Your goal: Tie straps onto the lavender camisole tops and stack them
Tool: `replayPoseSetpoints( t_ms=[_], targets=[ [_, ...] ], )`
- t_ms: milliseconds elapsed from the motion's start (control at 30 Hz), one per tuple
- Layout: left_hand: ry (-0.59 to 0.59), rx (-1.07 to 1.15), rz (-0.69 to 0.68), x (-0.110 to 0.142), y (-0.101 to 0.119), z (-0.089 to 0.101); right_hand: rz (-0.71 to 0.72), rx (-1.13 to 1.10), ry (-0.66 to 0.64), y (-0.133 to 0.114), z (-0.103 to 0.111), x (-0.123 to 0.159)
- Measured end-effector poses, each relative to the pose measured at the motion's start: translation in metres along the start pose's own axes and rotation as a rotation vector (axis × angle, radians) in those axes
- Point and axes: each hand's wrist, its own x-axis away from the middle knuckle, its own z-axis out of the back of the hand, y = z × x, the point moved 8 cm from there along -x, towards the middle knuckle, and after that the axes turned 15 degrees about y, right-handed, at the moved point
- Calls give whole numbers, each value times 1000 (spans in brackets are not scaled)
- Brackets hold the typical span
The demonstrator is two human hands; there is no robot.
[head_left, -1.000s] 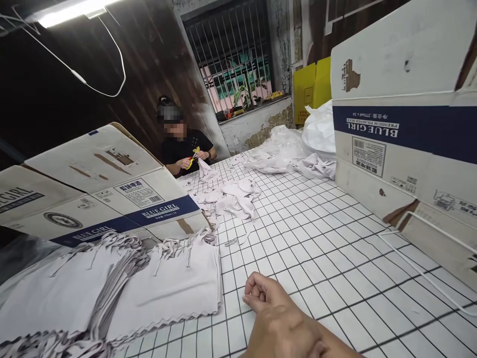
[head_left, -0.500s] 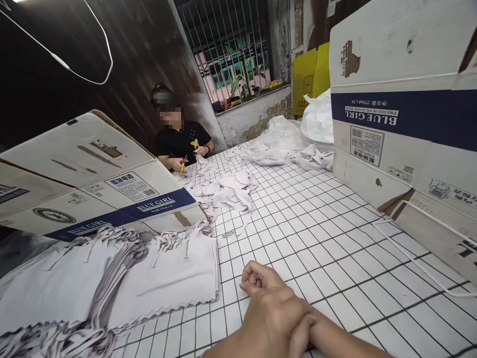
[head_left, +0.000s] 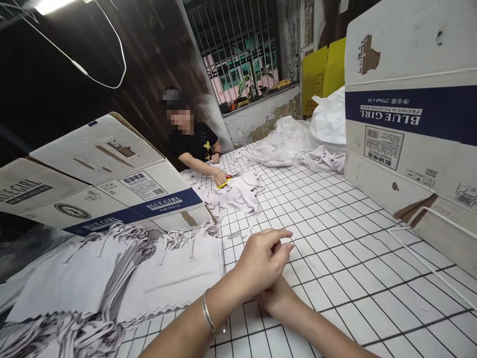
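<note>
My left hand [head_left: 263, 258], with a silver bangle [head_left: 207, 312] at the wrist, lies across the top of my right hand. Its thumb and index finger point right, a small gap between them, with nothing held. Underneath, my right hand [head_left: 275, 297] is mostly covered and its fingers are hidden. Both are over the white table [head_left: 335, 248] with its black grid pattern. To their left is a stack of pale, flat garments [head_left: 171, 283] with drawstrings and wavy hems; a second stack [head_left: 70, 278] adjoins it. A small metallic-looking item [head_left: 234, 234] lies beyond my hands.
Printed cartons flank the table, one on the left [head_left: 145, 169] and one on the right [head_left: 395, 164]. A white bent rod [head_left: 428, 266] rests by the right carton. Across the table, a co-worker [head_left: 194, 144] holds yellow-handled scissors [head_left: 224, 183] above loose pale cloth [head_left: 242, 196].
My left hand has moved up and forward over the right hand, from the forearm it was resting on. The co-worker's hand with the scissors has reached toward the cloth pile.
</note>
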Motion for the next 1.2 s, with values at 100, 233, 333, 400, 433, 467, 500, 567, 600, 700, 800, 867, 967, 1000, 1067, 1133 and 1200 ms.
replayPoseSetpoints(
  t_ms=[100, 233, 333, 400, 433, 467, 500, 567, 600, 700, 800, 867, 967, 1000, 1067, 1133, 1200],
  targets=[
    [-7, -33, -13, -16, -18, -17, -72, 13, -11, 8, -2, 1],
    [34, -141, -29, -48, -46, -38, -91, 14, -18, 11, -4, 3],
    [110, -291, -52, -87, -62, -43, -100, 39, -42, 10, -5, 6],
    [167, -435, 5, -120, -80, -38, -112, 50, -51, 9, -5, 7],
    [176, -505, 70, -136, -93, -34, -114, 54, -49, 8, -4, 8],
    [166, -564, 152, -151, -109, -30, -114, 59, -48, 8, -4, 8],
    [134, -613, 243, -164, -126, -27, -113, 66, -45, 8, -3, 9],
    [56, -672, 378, -183, -158, -23, -108, 76, -42, 9, -3, 8],
    [26, -682, 405, -190, -170, -22, -108, 78, -45, 9, -4, 8],
    [0, -673, 341, -203, -182, -29, -113, 81, -51, 9, -4, 7],
    [-11, -649, 206, -202, -166, -53, -111, 77, -46, 7, -3, 7],
    [-40, -614, 114, -194, -145, -79, -108, 70, -42, 5, -2, 6],
    [-83, -541, -13, -173, -107, -122, -98, 43, -43, 6, -3, 5],
    [-94, -516, -49, -164, -94, -136, -93, 26, -37, 7, -3, 5],
    [-116, -471, -108, -148, -72, -159, -97, -7, -18, 12, -5, 4],
    [-150, -432, -140, -137, -58, -173, -111, -16, -5, 19, -8, 3],
    [-209, -390, -152, -131, -50, -175, -95, -6, -15, 22, -11, 4]
  ],
)
